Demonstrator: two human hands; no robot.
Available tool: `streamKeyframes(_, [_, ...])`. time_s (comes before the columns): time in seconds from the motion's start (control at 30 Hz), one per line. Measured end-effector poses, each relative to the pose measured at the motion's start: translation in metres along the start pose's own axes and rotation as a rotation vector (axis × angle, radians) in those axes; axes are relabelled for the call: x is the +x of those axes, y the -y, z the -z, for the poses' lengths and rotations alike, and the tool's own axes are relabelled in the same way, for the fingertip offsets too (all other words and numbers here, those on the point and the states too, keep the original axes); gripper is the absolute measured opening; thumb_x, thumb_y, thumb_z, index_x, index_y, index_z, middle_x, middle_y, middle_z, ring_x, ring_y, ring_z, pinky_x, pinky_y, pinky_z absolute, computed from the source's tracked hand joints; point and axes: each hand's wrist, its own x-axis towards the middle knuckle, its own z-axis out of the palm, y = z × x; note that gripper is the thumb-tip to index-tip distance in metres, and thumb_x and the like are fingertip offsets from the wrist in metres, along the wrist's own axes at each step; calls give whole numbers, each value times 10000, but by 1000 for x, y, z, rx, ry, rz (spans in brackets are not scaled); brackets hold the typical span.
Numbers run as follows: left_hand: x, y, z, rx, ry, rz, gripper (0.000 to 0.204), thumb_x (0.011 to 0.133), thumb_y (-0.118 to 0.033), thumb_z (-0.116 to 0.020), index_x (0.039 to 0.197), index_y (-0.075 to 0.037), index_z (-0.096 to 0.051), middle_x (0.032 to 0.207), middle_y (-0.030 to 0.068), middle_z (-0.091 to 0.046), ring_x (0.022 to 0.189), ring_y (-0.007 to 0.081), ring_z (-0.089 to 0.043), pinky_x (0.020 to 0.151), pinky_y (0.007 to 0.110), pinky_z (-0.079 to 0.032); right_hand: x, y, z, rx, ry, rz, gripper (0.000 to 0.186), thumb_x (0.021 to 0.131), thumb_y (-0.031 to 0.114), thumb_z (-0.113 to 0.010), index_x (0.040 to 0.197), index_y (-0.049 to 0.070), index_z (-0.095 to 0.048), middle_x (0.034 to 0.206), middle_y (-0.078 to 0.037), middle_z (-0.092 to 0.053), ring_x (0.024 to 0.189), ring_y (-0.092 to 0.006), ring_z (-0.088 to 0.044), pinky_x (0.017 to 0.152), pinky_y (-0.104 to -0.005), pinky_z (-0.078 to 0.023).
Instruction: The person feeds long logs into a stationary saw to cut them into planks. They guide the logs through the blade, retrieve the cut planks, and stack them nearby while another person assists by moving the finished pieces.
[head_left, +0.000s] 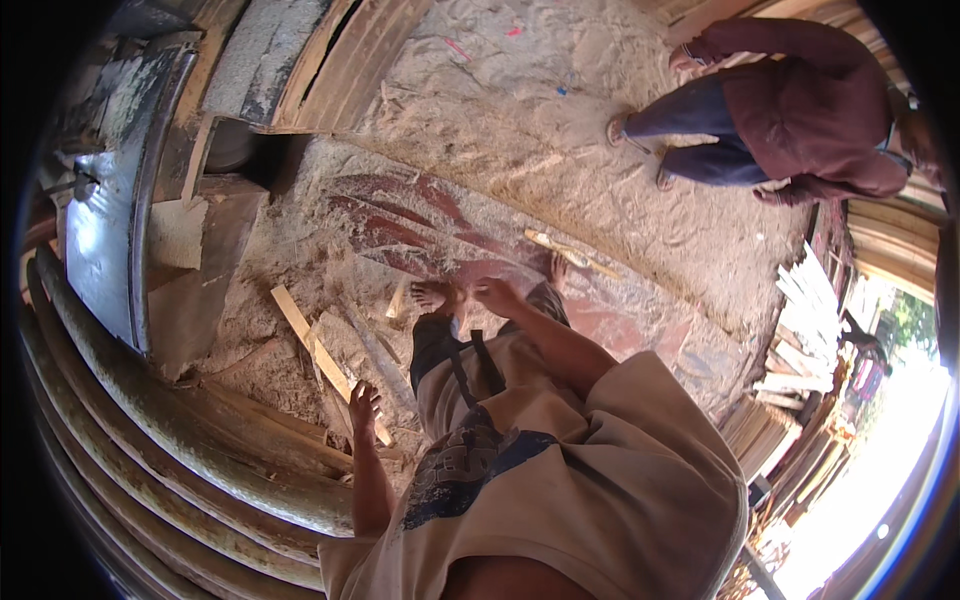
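Note:
My left hand [365,406] is raised at my left side, its fingers apart and slightly bent, with nothing visible in it. Past it runs a pale wooden strip [312,340], slanting over the sawdust; whether they touch I cannot tell. My right hand [497,297] hangs in front of my body near my knees. Its fingers bend under and are mostly hidden, so any grip does not show. Below it are my bare feet, on a dusty ground with reddish patches [400,228]. A short yellowish wood piece [572,252] lies by my right foot.
Long round poles [200,430] line the left side. A metal-topped wooden machine or bench [110,250] stands at the far left. At the far right is another person [790,115] in a maroon top. Stacked boards [758,435] and wood offcuts [805,320] lie on the right.

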Motion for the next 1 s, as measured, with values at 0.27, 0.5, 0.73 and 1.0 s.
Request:
streamKeyframes(0.27, [-41,-21,-119,-299,-115,-386,532,919,-326,-569,1387,-130,-410,1108,84,-651,922,189,-642,714,313,-481,2,-172,209,-257,-277,46,338,824,275,-614,1044,20,-635,1003,-207,-642,969,-318,-615,825,-431,-462])
streamKeyframes(0.5, [-114,47,-293,-61,-39,-222,579,872,-379,-645,1307,-26,-501,1015,157,-685,897,221,-664,802,322,-507,47,-209,376,-465,-192,-216,444,799,314,-627,1149,41,-610,1014,-174,-644,924,-315,-635,796,-426,-502])
streamKeyframes(0.73, [-117,120,-376,-325,-186,-85,557,873,-386,-655,1262,-5,-534,1057,184,-669,926,206,-658,808,300,-527,154,-127,376,-389,20,-46,320,844,288,-628,1094,90,-639,763,-63,-667,587,-178,-647,474,-338,-507])
streamKeyframes(1.0, [-55,31,-264,-132,-121,-486,521,903,-287,-626,1332,-51,-445,1074,87,-679,1035,217,-615,928,342,-474,174,111,203,-540,186,250,378,827,379,-559,1007,65,-669,864,-161,-690,853,-322,-661,776,-403,-508])
